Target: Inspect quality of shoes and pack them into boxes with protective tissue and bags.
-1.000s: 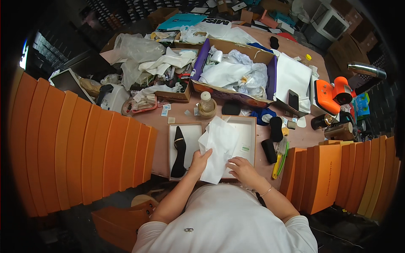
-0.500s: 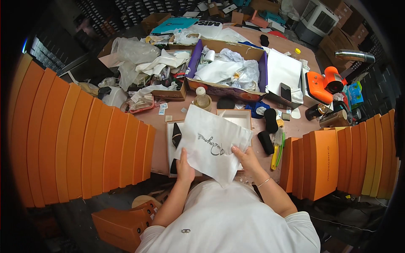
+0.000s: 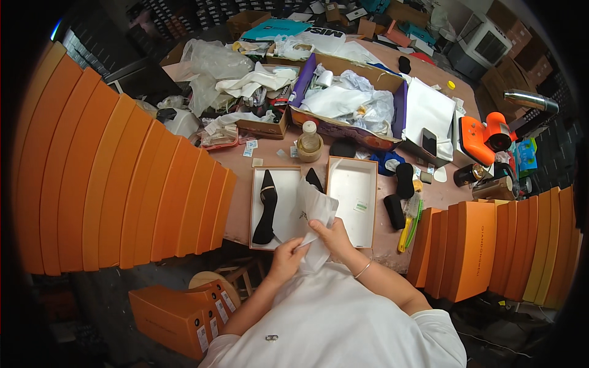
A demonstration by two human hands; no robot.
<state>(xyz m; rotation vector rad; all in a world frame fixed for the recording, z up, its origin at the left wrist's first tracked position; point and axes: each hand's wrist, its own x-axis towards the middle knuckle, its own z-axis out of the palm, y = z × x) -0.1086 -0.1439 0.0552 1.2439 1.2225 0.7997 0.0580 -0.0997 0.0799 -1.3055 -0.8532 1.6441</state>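
Observation:
A white cloth dust bag (image 3: 314, 208) with dark lettering is bunched into a narrow shape between my hands. My left hand (image 3: 287, 260) pinches its lower left edge. My right hand (image 3: 333, 238) grips its right side, thumb on top. Under the bag lies an open white-lined shoe box (image 3: 283, 179) holding a black pointed shoe (image 3: 265, 214) at its left. Only the tip of a second black shoe (image 3: 313, 178) shows, as the bag hides the rest. The box lid (image 3: 350, 184) rests inside up, right of the box.
Rows of orange boxes (image 3: 129, 184) flank the table on the left, with more orange boxes (image 3: 475, 245) on the right. Behind stand a glue jar (image 3: 310, 144) and a purple carton (image 3: 343, 132) of crumpled paper. Brushes (image 3: 410, 224) and black pads (image 3: 394, 211) lie right of the lid.
The dust bag was spread flat and wide; now it is gathered narrow. My hands have come closer together, and the shoes and lid show more. The view has shifted slightly.

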